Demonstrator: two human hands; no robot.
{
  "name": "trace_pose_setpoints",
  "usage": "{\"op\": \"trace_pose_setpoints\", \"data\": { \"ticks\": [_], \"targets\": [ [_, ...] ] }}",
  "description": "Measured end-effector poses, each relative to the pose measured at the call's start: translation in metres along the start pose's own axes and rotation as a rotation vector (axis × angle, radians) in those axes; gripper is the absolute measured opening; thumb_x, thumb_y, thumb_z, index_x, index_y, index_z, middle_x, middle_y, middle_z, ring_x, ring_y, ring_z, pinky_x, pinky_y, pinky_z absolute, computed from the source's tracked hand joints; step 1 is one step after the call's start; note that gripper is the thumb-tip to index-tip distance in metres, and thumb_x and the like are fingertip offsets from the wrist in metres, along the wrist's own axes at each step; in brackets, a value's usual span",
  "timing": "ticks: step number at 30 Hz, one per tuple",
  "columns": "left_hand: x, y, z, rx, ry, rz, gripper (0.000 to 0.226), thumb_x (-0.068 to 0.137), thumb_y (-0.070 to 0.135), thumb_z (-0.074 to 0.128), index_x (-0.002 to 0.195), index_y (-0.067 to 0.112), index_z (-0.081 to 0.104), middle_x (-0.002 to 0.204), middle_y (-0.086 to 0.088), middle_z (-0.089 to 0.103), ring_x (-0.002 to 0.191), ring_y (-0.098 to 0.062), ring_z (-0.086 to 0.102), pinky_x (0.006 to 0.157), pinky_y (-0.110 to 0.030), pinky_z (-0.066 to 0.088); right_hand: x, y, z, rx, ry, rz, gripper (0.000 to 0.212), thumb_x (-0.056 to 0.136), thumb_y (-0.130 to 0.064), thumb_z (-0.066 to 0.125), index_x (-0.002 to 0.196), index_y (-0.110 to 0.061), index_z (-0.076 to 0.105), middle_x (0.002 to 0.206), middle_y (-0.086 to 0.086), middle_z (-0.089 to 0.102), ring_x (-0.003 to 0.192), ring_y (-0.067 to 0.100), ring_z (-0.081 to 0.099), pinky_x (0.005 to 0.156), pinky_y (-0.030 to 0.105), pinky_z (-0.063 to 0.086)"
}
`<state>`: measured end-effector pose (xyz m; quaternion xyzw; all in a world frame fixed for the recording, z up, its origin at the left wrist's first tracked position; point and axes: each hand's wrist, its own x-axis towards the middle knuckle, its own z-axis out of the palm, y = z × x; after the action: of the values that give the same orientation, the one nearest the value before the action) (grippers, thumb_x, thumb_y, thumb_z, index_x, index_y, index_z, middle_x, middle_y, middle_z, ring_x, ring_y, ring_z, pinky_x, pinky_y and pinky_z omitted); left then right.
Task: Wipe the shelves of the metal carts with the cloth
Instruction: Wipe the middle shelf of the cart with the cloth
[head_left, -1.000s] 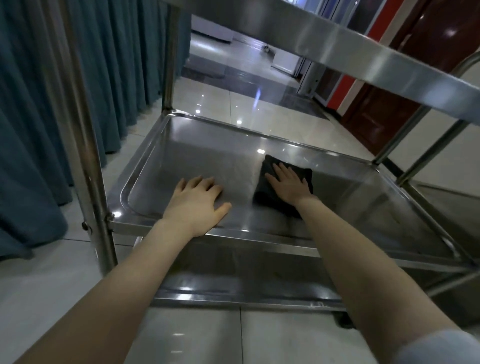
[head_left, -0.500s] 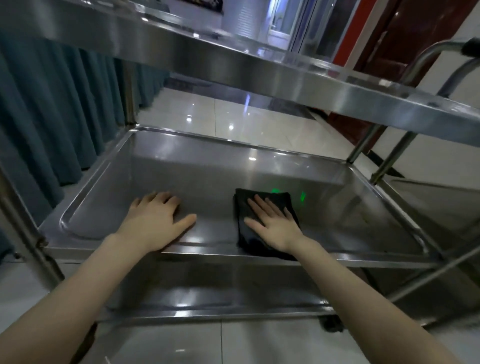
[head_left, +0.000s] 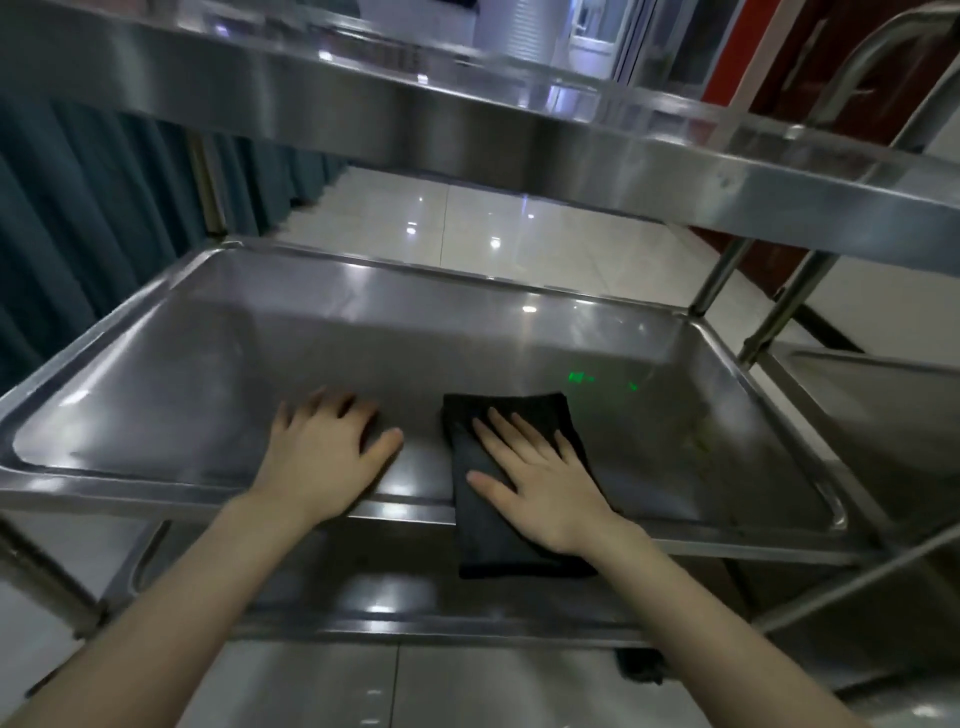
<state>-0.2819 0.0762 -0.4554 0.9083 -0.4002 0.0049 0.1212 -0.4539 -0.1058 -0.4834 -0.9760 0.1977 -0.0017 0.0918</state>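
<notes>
Drawn back toward the person since half a second ago, the black cloth (head_left: 501, 540) now drapes over the near rim of the middle shelf (head_left: 218, 364), its lower end hanging in front of that rim and its upper end lying on the shelf's floor. Beneath the middle shelf sits the bottom shelf (head_left: 332, 592), with a dark caster (head_left: 641, 667) under its right end. The right hand (head_left: 540, 488) lies flat on the cloth, fingers straight and spread, pressing rather than gripping, its palm above the near rim. Left of the cloth and apart from it, the left hand (head_left: 322, 457) rests palm-down on bare metal just inside the same rim, fingers relaxed and holding nothing, thumb pointing toward the cloth. Just beyond the cloth, green glints (head_left: 579, 376) show on the shelf's floor. Above the middle shelf the top shelf (head_left: 467, 119) crosses the view. Left of the middle shelf hangs a teal curtain (head_left: 78, 234); beyond its far rim lies glossy tiled floor (head_left: 467, 223); to its right stands a second metal cart (head_left: 883, 405), and farther off a red panel (head_left: 748, 52).
</notes>
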Motion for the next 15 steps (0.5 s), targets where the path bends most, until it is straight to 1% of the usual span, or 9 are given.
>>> {"op": "trace_pose_setpoints", "data": {
  "ticks": [2, 4, 7, 9, 11, 12, 13, 15],
  "targets": [
    [0.004, 0.029, 0.008, -0.012, -0.005, 0.035, 0.061, 0.091, 0.064, 0.029, 0.137, 0.030, 0.047, 0.147, -0.002, 0.043, 0.136, -0.026, 0.037, 0.113, -0.047, 0.027, 0.015, 0.007, -0.002, -0.002, -0.018, 0.014, 0.077, 0.082, -0.079, 0.006, 0.152, -0.047, 0.000, 0.161, -0.023, -0.006, 0.146, 0.000, -0.010, 0.117, 0.042, -0.006],
    [0.004, 0.049, 0.021, 0.007, 0.023, 0.095, 0.053, 0.096, 0.058, 0.032, 0.139, 0.031, 0.046, 0.148, 0.001, 0.041, 0.139, -0.022, 0.033, 0.113, -0.044, 0.027, 0.051, 0.019, -0.005, 0.011, 0.001, 0.074, 0.072, 0.088, -0.075, 0.013, 0.153, -0.045, 0.003, 0.162, -0.020, -0.005, 0.148, 0.005, -0.007, 0.117, 0.045, -0.005],
    [0.005, 0.047, 0.027, 0.013, 0.058, 0.101, 0.055, 0.093, 0.061, 0.029, 0.135, 0.031, 0.050, 0.145, 0.004, 0.044, 0.139, -0.022, 0.033, 0.110, -0.047, 0.030, 0.107, 0.045, -0.012, 0.043, 0.034, 0.163, 0.068, 0.094, -0.069, 0.018, 0.154, -0.039, 0.006, 0.163, -0.014, -0.002, 0.149, 0.010, -0.005, 0.117, 0.050, -0.005],
    [0.003, 0.045, 0.025, 0.014, 0.062, 0.126, 0.068, 0.085, 0.065, 0.016, 0.134, 0.032, 0.050, 0.144, 0.005, 0.044, 0.140, -0.021, 0.031, 0.112, -0.046, 0.027, 0.128, 0.053, -0.017, 0.052, 0.049, 0.179, 0.068, 0.096, -0.066, 0.021, 0.155, -0.035, 0.009, 0.164, -0.010, 0.001, 0.150, 0.014, -0.002, 0.117, 0.053, -0.005],
    [0.001, 0.049, 0.023, 0.019, 0.054, 0.159, 0.077, 0.080, 0.066, 0.008, 0.137, 0.033, 0.048, 0.147, 0.006, 0.042, 0.142, -0.019, 0.028, 0.113, -0.043, 0.022, 0.127, 0.051, -0.017, 0.051, 0.047, 0.163, 0.067, 0.097, -0.065, 0.020, 0.156, -0.034, 0.008, 0.164, -0.010, 0.000, 0.150, 0.014, -0.003, 0.117, 0.053, -0.005],
    [0.000, 0.051, 0.023, 0.024, 0.039, 0.162, 0.078, 0.080, 0.066, 0.006, 0.140, 0.034, 0.046, 0.149, 0.007, 0.040, 0.143, -0.019, 0.026, 0.114, -0.043, 0.020, 0.115, 0.050, -0.017, 0.048, 0.029, 0.138, 0.068, 0.096, -0.067, 0.018, 0.155, -0.036, 0.007, 0.164, -0.012, -0.001, 0.150, 0.013, -0.004, 0.117, 0.051, -0.006],
    [0.000, 0.052, 0.023, 0.042, 0.021, 0.159, 0.076, 0.083, 0.067, 0.006, 0.141, 0.036, 0.044, 0.151, 0.008, 0.038, 0.144, -0.017, 0.024, 0.116, -0.044, 0.018, 0.098, 0.049, -0.015, 0.039, 0.006, 0.105, 0.069, 0.094, -0.069, 0.016, 0.155, -0.038, 0.005, 0.163, -0.015, -0.003, 0.150, 0.011, -0.005, 0.117, 0.049, -0.006],
    [0.000, 0.051, 0.023, 0.074, -0.001, 0.140, 0.061, 0.093, 0.064, 0.015, 0.141, 0.040, 0.043, 0.154, 0.010, 0.034, 0.145, -0.015, 0.023, 0.117, -0.047, 0.015, 0.049, 0.052, -0.010, 0.013, 0.006, 0.032, 0.073, 0.087, -0.076, 0.009, 0.153, -0.044, 0.003, 0.161, -0.021, -0.005, 0.148, 0.005, -0.007, 0.117, 0.045, -0.005]
  ]
}}
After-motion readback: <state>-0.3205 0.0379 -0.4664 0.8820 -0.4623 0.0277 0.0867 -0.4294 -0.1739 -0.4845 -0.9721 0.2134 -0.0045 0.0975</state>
